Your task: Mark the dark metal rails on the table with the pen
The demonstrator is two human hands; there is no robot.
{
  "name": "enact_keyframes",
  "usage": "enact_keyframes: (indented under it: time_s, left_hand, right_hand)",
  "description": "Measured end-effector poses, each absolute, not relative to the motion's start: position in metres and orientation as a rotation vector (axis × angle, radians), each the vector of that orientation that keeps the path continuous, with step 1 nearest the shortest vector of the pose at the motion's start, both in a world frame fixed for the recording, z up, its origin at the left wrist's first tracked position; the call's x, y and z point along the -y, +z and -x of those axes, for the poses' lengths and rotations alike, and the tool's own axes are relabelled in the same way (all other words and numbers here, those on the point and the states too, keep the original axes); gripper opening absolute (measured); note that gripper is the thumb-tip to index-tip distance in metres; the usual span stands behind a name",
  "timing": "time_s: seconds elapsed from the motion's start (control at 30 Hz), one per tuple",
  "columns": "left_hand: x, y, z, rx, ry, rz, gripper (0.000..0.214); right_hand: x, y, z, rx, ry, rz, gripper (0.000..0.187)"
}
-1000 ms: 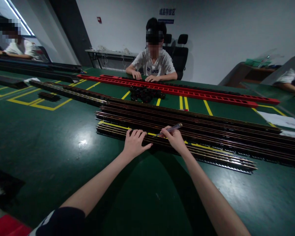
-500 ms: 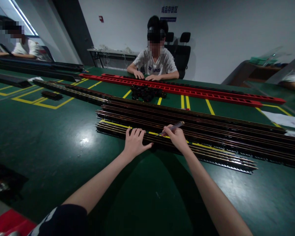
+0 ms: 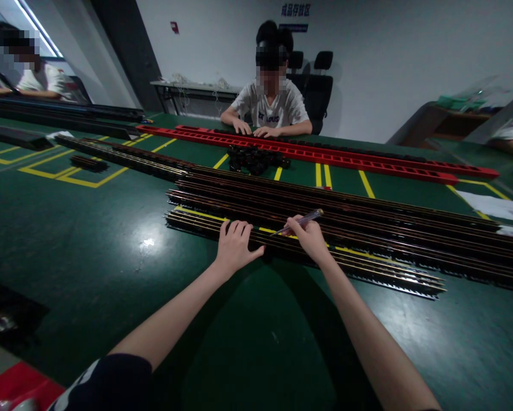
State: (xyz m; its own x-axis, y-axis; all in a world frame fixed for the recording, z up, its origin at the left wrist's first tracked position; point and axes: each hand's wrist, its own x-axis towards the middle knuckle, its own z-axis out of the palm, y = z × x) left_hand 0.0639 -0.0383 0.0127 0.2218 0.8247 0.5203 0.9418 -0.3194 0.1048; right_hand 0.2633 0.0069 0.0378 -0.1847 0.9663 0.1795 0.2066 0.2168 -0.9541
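Observation:
Long black strips with thin copper-coloured rods point(image 3: 384, 273) lie side by side across the green table, nearest to me. My left hand point(image 3: 234, 245) rests on these strips, its fingers spread and its thumb stretched to the right. In my right hand point(image 3: 308, 237) is a slim screwdriver point(image 3: 306, 220) with a clear handle, its end raised to the upper right. The screwdriver's thin shaft slants down left to the strips between my hands. Whether its tip touches them I cannot tell. A larger bundle of similar strips point(image 3: 367, 220) lies just beyond.
Past the strips sits a heap of small black parts point(image 3: 256, 160). Two long red slotted trays point(image 3: 350, 155) run along the far side, where a co-worker point(image 3: 269, 108) sits with both hands at them. White papers point(image 3: 496, 206) lie at right. Yellow tape lines point(image 3: 85, 183) mark the table point(image 3: 110, 274).
My right hand and the screwdriver have shifted very slightly to the right. My left hand stays on the strips. The whole view has moved a little.

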Motion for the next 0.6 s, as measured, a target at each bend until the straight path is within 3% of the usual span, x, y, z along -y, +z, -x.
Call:
enact_keyframes:
  time_s: [0.33, 0.6]
  left_hand:
    - [0.0355, 0.0065, -0.0597, 1.636, -0.722, 2.304, 0.050]
    - [0.0356, 0.0075, -0.0593, 1.648, -0.703, 2.306, 0.050]
  right_hand:
    - [-0.0097, 0.0363, -0.2665, 1.453, 1.106, 1.116, 0.038]
    - [-0.0089, 0.0378, -0.2661, 1.353, 1.132, 1.100, 0.026]
